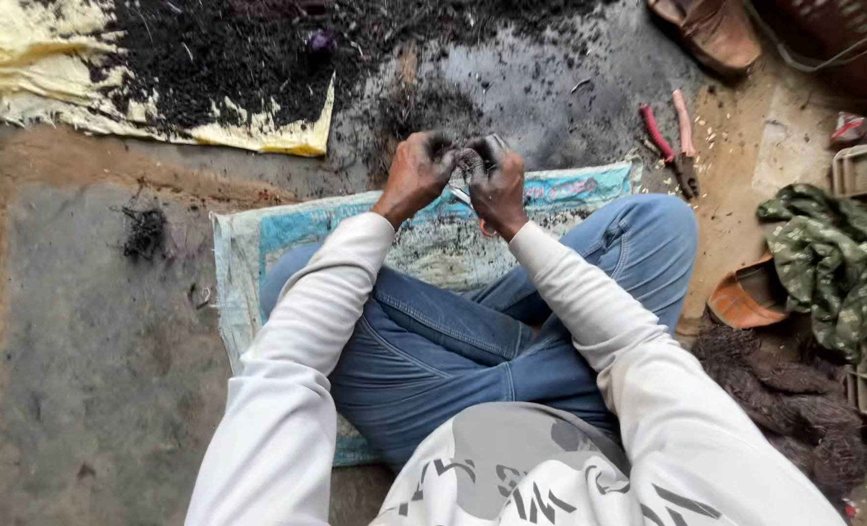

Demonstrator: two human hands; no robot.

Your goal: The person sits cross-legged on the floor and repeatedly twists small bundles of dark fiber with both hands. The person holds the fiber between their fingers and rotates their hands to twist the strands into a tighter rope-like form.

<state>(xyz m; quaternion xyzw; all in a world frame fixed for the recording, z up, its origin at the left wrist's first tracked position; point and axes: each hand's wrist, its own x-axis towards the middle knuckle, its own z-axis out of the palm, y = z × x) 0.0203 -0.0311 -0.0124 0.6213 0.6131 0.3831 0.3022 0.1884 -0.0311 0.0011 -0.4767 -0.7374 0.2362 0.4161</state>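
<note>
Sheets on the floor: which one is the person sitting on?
The pale blue woven mat under the crossed legs; the yellow sheet lies farther off, top left, bearing dark debris.

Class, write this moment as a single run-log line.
left hand: soot-blackened, fingertips meeting right | right hand: gripping small metal tool | seat: pale woven sack mat | nearby: red-handled pliers, black debris pile
</note>
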